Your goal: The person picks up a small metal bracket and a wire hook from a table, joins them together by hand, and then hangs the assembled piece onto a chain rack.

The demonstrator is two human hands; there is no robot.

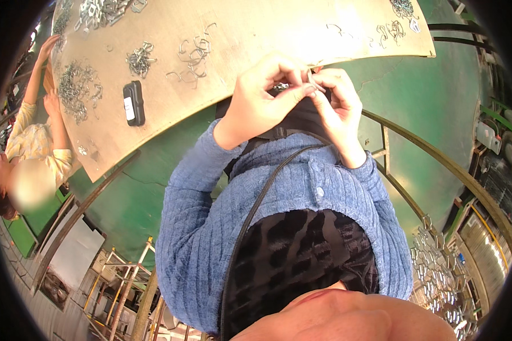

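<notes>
Just over the table's near edge, my left hand (261,99) and my right hand (340,108) meet with thumbs and fingertips pinched together. Between them is a small thin metal piece (314,80), mostly covered by the fingers, so its full shape cannot be made out. Both hands are closed on it. Beyond my left hand, loose bent wire hooks (194,54) lie scattered on the wooden table (256,28). A small heap of similar metal hooks (140,59) lies farther left, with a black oblong case (133,103) bearing a white label nearer to me.
A larger heap of metal hooks (79,91) lies at the table's left end, beside a co-worker in a yellow patterned top (31,139). Metal links (99,12) are piled at the far left. More hooks (391,32) lie at right. Metal rails (438,150) curve around me.
</notes>
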